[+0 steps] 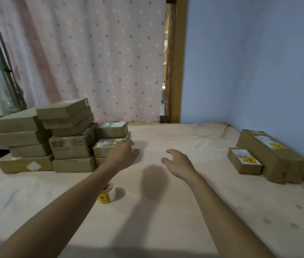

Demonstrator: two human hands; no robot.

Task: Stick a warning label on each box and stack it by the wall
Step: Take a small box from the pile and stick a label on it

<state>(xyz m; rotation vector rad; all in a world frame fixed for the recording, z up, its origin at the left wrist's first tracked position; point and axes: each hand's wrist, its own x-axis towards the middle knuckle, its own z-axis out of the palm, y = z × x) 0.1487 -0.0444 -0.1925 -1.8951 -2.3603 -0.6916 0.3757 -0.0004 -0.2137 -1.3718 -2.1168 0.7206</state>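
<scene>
The box (110,147) under the left hand (123,153) sits in the right-hand column of the brown box pile (54,138) at the far left of the bed (166,211), with 1 smaller box (111,129) on top of it and another partly hidden beneath. A yellow patch shows on its top face near the left end, and its long axis runs roughly left to right, across the view. The left hand lies against its right end, fingers spread and loosely curled over the corner; whether this grip is clamped on the box cannot be told. The left forearm reaches diagonally across the bed and covers part of the roll of yellow warning labels (108,195), which stands just beside it. The right hand (177,161) hovers over bare sheet, well apart from any box, fingers apart and curled, holding nothing. By the blue wall (259,71) at the right lie 2 labelled boxes: a long one (270,155) with its length running along the wall, and a small one (244,161) just beside it.
</scene>
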